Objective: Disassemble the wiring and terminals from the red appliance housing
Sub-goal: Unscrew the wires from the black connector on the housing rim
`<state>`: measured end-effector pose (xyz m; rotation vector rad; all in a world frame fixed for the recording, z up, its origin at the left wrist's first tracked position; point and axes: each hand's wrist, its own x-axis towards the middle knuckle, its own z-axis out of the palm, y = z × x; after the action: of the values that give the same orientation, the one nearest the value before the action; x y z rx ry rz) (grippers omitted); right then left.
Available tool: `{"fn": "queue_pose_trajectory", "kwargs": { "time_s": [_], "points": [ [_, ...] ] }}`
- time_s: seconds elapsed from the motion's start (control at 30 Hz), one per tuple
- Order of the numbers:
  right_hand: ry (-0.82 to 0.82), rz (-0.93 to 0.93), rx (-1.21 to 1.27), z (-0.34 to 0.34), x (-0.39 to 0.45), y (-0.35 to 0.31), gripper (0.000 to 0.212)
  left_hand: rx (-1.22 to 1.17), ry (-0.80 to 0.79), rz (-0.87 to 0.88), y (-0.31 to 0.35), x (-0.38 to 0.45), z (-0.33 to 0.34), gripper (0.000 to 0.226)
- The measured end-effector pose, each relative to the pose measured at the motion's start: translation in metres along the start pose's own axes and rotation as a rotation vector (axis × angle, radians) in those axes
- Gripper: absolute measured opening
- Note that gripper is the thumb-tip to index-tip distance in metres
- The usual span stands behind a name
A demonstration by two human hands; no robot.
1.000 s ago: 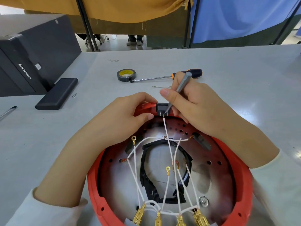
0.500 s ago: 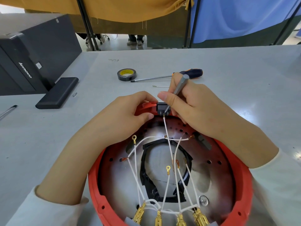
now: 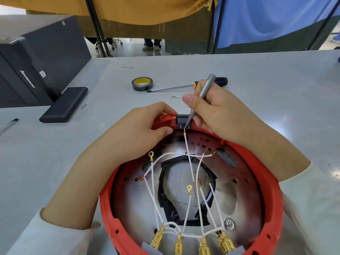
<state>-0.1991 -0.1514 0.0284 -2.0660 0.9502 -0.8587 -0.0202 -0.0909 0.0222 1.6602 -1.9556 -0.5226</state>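
**A:** What fills the frame?

**B:** A round red appliance housing (image 3: 261, 173) lies open side up on a grey desk (image 3: 257, 80), filling the lower centre and running off the bottom edge. Inside is a silvery plate with a black bracket (image 3: 163, 183) around its middle.

**A:** And the wiring?

**B:** Thin white wires (image 3: 189, 155) cross the plate. Several end in small gold ring terminals (image 3: 189, 188), lying loose. At the bottom edge of the frame, four gold spade terminals (image 3: 203, 248) sit in a row with the wires bunched just above them.

**A:** Where are the hands?

**B:** Both are at the housing's far rim, in the centre of the frame. The left hand (image 3: 139, 129) grips the red rim, fingers curled over it and thumb inside. The right hand (image 3: 219, 115) holds a slim grey tool (image 3: 204, 92) like a pen, fingers pinched round it. Its tip touches a small black block (image 3: 183, 121) set in the rim, where one white wire joins by a gold end.

**A:** Anything else on the desk?

**B:** Above the hands lie a roll of dark tape (image 3: 142, 84) with a yellow core and a screwdriver (image 3: 173, 87) with an orange-and-black handle, partly hidden behind the right hand. At upper left stands a black computer case (image 3: 36, 57), with a flat black slab (image 3: 64, 104) beside it.
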Motion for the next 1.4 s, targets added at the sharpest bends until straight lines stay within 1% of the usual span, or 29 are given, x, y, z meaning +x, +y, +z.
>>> {"fn": "queue_pose_trajectory", "kwargs": {
  "time_s": [0.1, 0.23, 0.3, 0.43, 0.57, 0.77, 0.97, 1.07, 1.3, 1.4],
  "points": [
    [0.006, -0.075, -0.012, 0.000, -0.007, -0.002, 0.026, 0.000, 0.004, 0.006, -0.001, -0.001, -0.001, 0.024],
    [-0.012, -0.057, -0.140, 0.001, -0.007, -0.002, 0.026, -0.005, 0.003, 0.011, -0.001, 0.000, -0.001, 0.025],
    [-0.010, -0.050, -0.162, 0.001, -0.006, -0.003, 0.027, -0.008, 0.003, 0.010, -0.001, 0.000, 0.000, 0.026],
    [0.011, -0.043, -0.023, 0.001, -0.006, -0.002, 0.027, -0.004, 0.001, 0.007, -0.001, 0.000, 0.000, 0.024],
    [0.018, -0.043, -0.049, 0.002, -0.005, -0.001, 0.028, -0.002, -0.004, 0.000, -0.001, 0.000, 0.000, 0.024],
    [-0.004, 0.079, 0.032, 0.000, 0.003, -0.002, 0.029, -0.016, -0.010, -0.012, 0.000, -0.001, -0.001, 0.023],
    [-0.032, 0.119, 0.042, -0.001, 0.007, -0.004, 0.030, -0.019, -0.012, -0.022, 0.002, -0.001, -0.001, 0.024],
    [-0.018, 0.090, 0.004, 0.001, 0.004, -0.003, 0.030, -0.011, -0.014, -0.020, 0.001, -0.001, -0.001, 0.024],
    [0.066, -0.026, 0.202, -0.003, -0.007, -0.003, 0.027, -0.009, -0.007, -0.016, 0.000, -0.002, 0.000, 0.024],
    [0.012, -0.123, 0.280, -0.006, -0.011, -0.009, 0.018, 0.014, -0.006, -0.006, 0.000, -0.002, 0.000, 0.024]
  ]
}}
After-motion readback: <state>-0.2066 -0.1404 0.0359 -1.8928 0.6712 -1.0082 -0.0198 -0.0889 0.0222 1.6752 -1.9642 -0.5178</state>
